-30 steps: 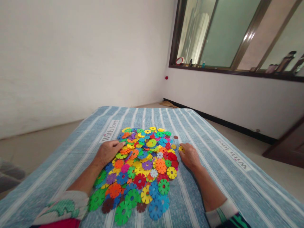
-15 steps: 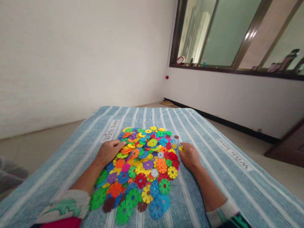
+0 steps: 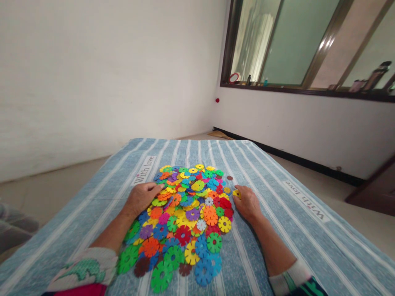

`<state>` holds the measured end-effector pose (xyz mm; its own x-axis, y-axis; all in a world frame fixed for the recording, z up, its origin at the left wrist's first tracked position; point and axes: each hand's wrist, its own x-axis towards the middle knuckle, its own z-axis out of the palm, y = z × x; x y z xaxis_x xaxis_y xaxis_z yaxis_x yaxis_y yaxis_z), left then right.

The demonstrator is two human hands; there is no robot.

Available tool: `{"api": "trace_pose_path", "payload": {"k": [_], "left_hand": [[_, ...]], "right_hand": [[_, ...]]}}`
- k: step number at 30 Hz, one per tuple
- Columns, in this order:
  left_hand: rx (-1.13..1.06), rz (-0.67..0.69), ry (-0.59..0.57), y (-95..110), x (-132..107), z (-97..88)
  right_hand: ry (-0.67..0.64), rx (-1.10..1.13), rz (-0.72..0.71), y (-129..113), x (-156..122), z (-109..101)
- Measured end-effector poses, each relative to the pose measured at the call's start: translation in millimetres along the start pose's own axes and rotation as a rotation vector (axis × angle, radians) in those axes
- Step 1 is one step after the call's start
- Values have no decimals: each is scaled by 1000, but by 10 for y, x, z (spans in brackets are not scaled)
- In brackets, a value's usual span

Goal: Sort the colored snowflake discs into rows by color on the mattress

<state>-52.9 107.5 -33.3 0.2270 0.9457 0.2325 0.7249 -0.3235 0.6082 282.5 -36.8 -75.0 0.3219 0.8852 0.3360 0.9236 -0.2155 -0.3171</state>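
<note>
A spread pile of slotted plastic snowflake discs [image 3: 193, 214] in many colours lies on a striped cloth [image 3: 234, 160]. At the pile's left edge rests my left hand [image 3: 143, 198], thumb and index finger a little apart, its fingertips touching or just over orange and yellow discs; the other fingers are partly hidden. My right hand [image 3: 247, 202] lies just right of the pile, its thumb and index finger closed around a small yellow disc [image 3: 236, 193]. Close by are another yellow disc [image 3: 227, 190] and a brown disc [image 3: 230, 178].
The cloth covers a bed-like or table-like surface with "With love" printing [image 3: 305, 200]. Beyond stand a white wall [image 3: 108, 74] and a dark-framed window [image 3: 299, 45] with bottles and a mirror on its sill. Grey fabric [image 3: 15, 228] shows at far left.
Both hands and the discs keep their places. Only a very slight shift of the camera view shows.
</note>
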Motion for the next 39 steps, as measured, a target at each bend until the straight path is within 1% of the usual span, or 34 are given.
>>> {"api": "trace_pose_path", "payload": {"k": [12,17,30,39], "left_hand": [[22,1,6,27,-12,-12],[25,-7,-10,23,-2,-9],[2,-38,-35,5,4,-10],[-28,-60,-32,-8,-4,-7]], "right_hand": [[6,-3,4,-21,-10,-15],[7,-4,0,-28,-12,-18],[14,2,7,-11,-21,28],[34,45,11,-17,-37,59]]}}
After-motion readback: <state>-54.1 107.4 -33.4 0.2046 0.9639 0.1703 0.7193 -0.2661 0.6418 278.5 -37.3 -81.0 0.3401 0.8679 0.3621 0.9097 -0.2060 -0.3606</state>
